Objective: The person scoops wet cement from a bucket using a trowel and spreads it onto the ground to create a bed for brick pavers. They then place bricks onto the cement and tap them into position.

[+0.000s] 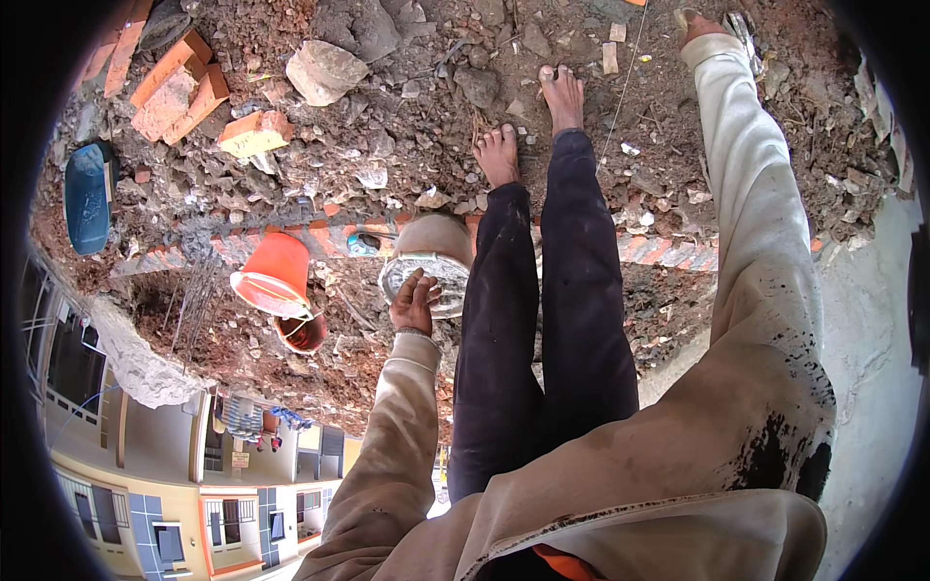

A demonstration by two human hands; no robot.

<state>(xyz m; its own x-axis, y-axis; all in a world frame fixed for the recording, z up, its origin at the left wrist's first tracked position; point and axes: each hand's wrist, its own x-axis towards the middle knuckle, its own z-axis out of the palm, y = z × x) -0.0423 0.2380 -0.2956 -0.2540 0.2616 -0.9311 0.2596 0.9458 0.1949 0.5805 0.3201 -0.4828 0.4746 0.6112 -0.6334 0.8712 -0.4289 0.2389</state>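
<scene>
My left hand [415, 304] is at the near rim of a grey bucket [436, 235], its fingers bent over the rim. Inside the bucket, grey wet-looking stuff shows behind the fingers. Far off at the upper right, my right hand [699, 28] reaches down to the soil with its fingers curled. Something greyish [744, 41] lies right beside it, too unclear to name. An orange-red bucket [276, 263] stands left of the grey one, with a small dark red vessel [304, 334] by its rim. Between the two buckets is a small teal object [363, 244].
A low brick course [668, 254] crosses the ground under my legs. Orange bricks [179, 92] and a large stone [325, 73] lie at the upper left, near a dark teal tub [89, 198]. A thin string [623, 97] runs past my bare feet. Houses [232, 528] stand lower left.
</scene>
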